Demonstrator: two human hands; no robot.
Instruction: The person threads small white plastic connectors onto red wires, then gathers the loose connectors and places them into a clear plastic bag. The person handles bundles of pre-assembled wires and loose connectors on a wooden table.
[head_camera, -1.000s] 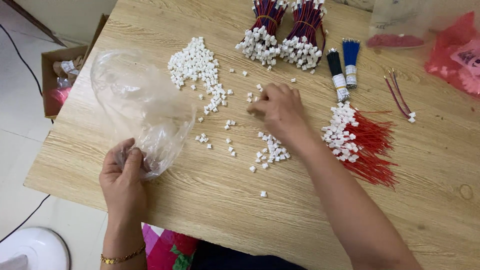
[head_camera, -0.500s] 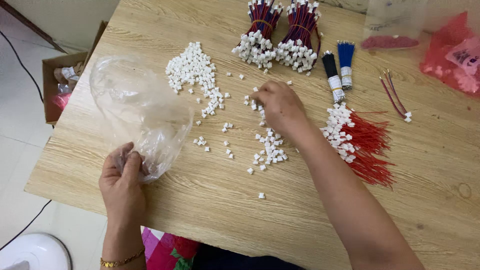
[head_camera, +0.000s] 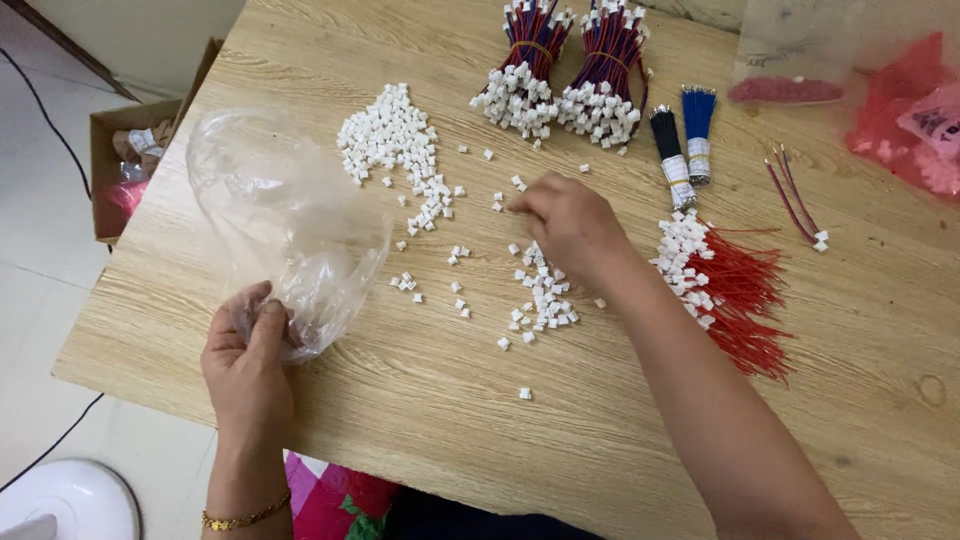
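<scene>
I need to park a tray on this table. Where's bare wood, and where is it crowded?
Bare wood: the near edge below the lone connector, and the near right corner beyond the red wires. Crowded: the middle, between the bag and the right hand, and the far edge by the wire bundles.

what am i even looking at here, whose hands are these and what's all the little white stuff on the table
There is no machine here: one camera worn on a person's head looks down at that person's own two bare hands over a wooden table. The left hand grips a clear plastic bag by its gathered end. The right hand reaches among loose small white plastic connectors; whether it has picked any up is hidden. A bigger white pile lies farther back, with bundles of wires tipped with connectors and red wires to the right.
</scene>
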